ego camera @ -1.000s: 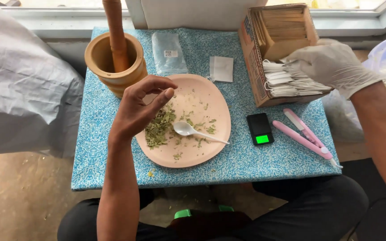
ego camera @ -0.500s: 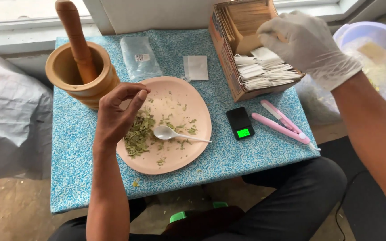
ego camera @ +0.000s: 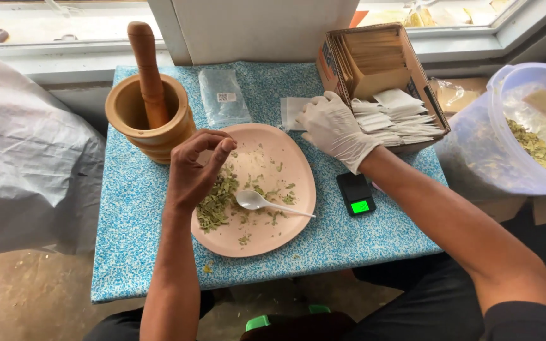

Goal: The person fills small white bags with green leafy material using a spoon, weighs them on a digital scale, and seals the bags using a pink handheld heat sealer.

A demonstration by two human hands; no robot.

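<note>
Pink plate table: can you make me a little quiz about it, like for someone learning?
1. True or false: the white plastic spoon lies on the pink plate among dried green leaves.
2. Which hand wears a white glove: A) left hand, B) right hand?
3. What stands inside the wooden mortar?

Key
1. True.
2. B; the gloved right hand rests at the cardboard box of white sachets, while the bare left hand hovers over the plate with its fingers pinched together.
3. A wooden pestle.
</note>
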